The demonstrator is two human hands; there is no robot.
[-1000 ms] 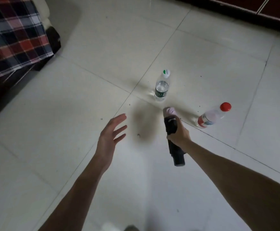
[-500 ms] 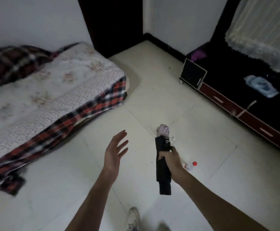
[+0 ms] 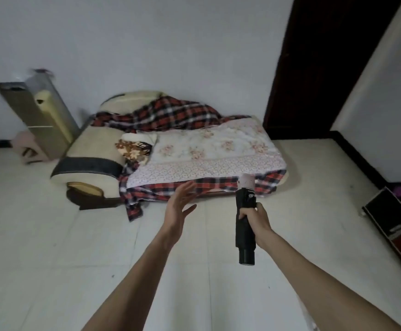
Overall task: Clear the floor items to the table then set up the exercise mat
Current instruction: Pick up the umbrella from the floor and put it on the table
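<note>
My right hand (image 3: pixel 254 217) grips a folded black umbrella (image 3: pixel 245 237) around its middle and holds it upright above the floor. The umbrella has a pale pink tip at the top and a black handle at the bottom. My left hand (image 3: pixel 179 205) is raised beside it, empty, with its fingers spread. No bottle, table or exercise mat is in view.
A low bed (image 3: pixel 209 149) with a floral quilt and a red plaid blanket lies ahead against the wall. A tall grey cabinet (image 3: pixel 37 115) and a pink stool (image 3: pixel 28 145) stand at the left. A dark doorway (image 3: pixel 314 68) is at the back right and a dark low cabinet (image 3: pixel 390 215) at the right.
My view has swung up from the floor to the bed and wall. The two bottles on the floor have left the view. The umbrella stays in my right hand, now lifted higher.
</note>
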